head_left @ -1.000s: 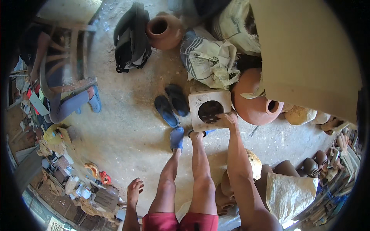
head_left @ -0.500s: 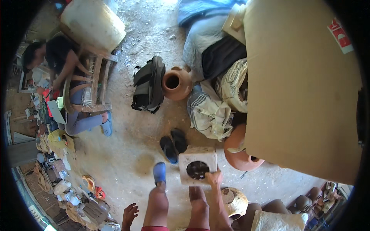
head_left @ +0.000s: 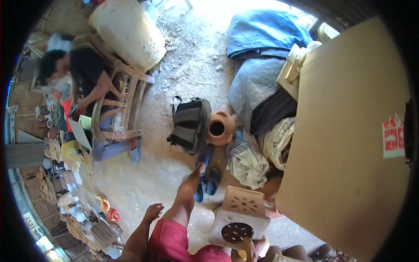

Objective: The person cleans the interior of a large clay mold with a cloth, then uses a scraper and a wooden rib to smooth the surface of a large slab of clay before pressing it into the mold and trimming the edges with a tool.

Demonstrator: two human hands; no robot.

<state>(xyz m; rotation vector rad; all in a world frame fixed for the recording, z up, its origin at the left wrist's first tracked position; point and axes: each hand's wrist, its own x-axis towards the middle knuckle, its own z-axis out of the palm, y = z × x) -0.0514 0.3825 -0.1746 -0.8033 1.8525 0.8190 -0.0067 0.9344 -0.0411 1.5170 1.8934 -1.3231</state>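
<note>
1. Two hands in view, well apart; right hand (head_left: 254, 246) low at bottom edge, fingers curled onto near rim of pale clay stove block (head_left: 239, 222), just beside its round dark grate; grip partly cut off by frame, so thumb placement cannot be told; looks clamped on block's lower edge.
2. Left hand (head_left: 152, 212) hanging free at person's left side, fingers loosely spread, holding nothing, touching nothing; floor (head_left: 144, 183) beneath it.
3. Key relation: block lies ahead & slightly left of right hand, touching it; well apart from left hand, w/ red shorts (head_left: 172, 238) and raised bare leg (head_left: 185, 196) between; right hand clearly nearer.
4. Block tilted; top face w/ cut-out slots (head_left: 243, 201) leaning away from person, round-grate face turned up toward camera; long axis running roughly near-to-far, away from right hand.
5. Just past block: reddish clay pot partly hidden at foot of big tan board (head_left: 349, 153); striped cloth bundle (head_left: 246, 161) beyond that.
6. Left of block: pair of blue sandals (head_left: 207, 183) near raised foot, close but not touching block.
7. Farther out: small terracotta pot (head_left: 219, 128) upright, mouth open, beside dark backpack (head_left: 190, 124); both well apart from hands.
8. Far left: another person seated at wooden chair (head_left: 124, 105), busy w/ own hands; separate from wearer's work.
9. Top centre: blue-grey covered heap (head_left: 262, 56); pale sack (head_left: 126, 30) upper left.
</note>
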